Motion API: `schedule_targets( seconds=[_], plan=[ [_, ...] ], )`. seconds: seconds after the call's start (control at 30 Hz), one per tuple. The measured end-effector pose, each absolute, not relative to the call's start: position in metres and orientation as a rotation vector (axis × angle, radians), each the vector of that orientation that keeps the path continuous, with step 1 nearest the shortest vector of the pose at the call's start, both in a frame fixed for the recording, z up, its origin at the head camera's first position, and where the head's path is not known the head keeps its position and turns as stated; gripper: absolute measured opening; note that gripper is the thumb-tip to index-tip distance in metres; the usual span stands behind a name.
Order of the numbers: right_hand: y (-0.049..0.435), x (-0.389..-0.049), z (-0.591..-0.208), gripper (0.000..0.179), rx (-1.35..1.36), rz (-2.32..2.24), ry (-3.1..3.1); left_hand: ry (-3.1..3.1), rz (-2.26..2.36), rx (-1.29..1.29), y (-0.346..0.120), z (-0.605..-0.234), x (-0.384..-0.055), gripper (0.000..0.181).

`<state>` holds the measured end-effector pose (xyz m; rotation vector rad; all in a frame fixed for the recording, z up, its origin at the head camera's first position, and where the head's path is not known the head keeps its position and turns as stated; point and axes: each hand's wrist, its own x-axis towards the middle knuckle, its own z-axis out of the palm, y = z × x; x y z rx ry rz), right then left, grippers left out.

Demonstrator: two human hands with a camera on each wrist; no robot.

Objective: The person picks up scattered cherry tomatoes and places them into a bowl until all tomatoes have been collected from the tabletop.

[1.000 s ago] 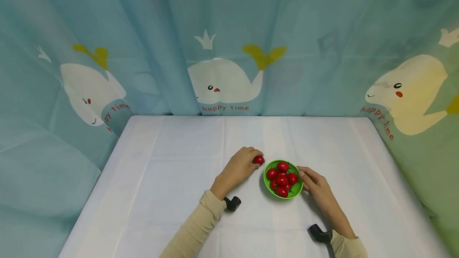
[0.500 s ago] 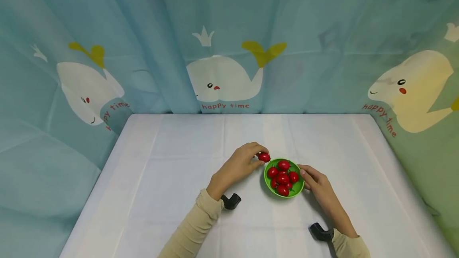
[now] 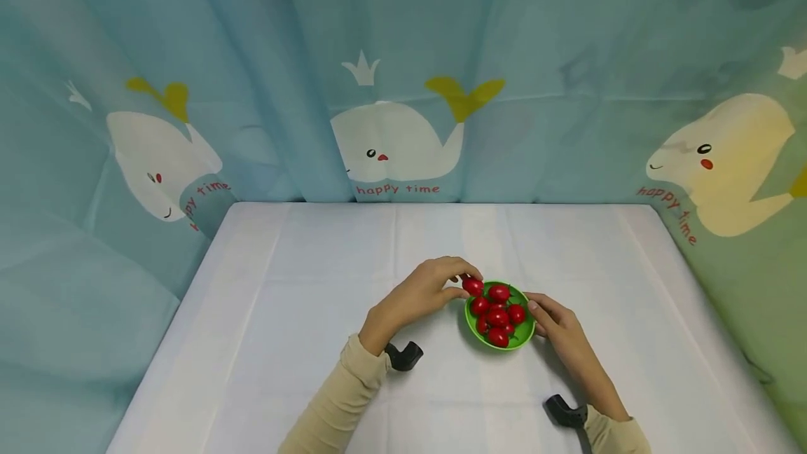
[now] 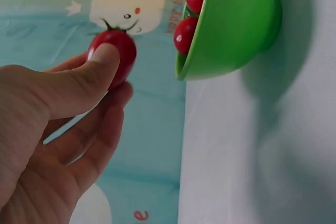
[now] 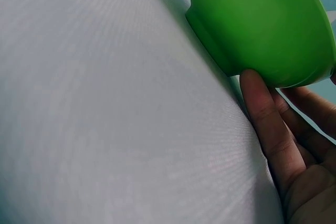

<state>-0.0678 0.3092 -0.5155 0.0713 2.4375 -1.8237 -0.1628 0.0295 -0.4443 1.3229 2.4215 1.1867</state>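
In the head view, my left hand (image 3: 425, 293) pinches a cherry tomato (image 3: 473, 286) at the left rim of a green bowl (image 3: 518, 342). The left wrist view shows that tomato (image 4: 122, 51) between thumb and fingertips, its green stem end pointing up, above the bowl's rim level and apart from the bowl (image 4: 236, 30). Several more cherry tomatoes (image 3: 497, 317) lie heaped in the bowl. My right hand (image 3: 561, 331) holds the bowl from the right, thumb at the rim. Its fingers (image 5: 270, 124) touch the outside wall low down in the right wrist view.
A white cloth (image 3: 302, 342) covers the table, on which the bowl stands. Blue-green curtains (image 3: 403, 19) printed with whales hang behind and along both sides. A black wrist-worn piece (image 3: 405, 356) sits at the left wrist, another (image 3: 564, 412) at the right.
My left hand has carried the cherry tomato to the right, from beside the bowl to its left rim. The right hand has stayed at the bowl, which has barely shifted.
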Motion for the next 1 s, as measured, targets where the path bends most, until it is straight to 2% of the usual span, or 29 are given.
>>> schedule_targets(
  seconds=[0.57, 1.0],
  plan=[
    [0.31, -0.069, -0.515, 0.047, 0.063, -1.811, 2.443, 2.399, 0.765, 1.448, 0.042, -0.447, -0.158, 0.031],
    [0.312, -0.07, -0.516, 0.047, 0.069, -1.813, 2.431, 2.362, 0.664, 1.469, 0.048, -0.446, -0.155, 0.029]
  ],
)
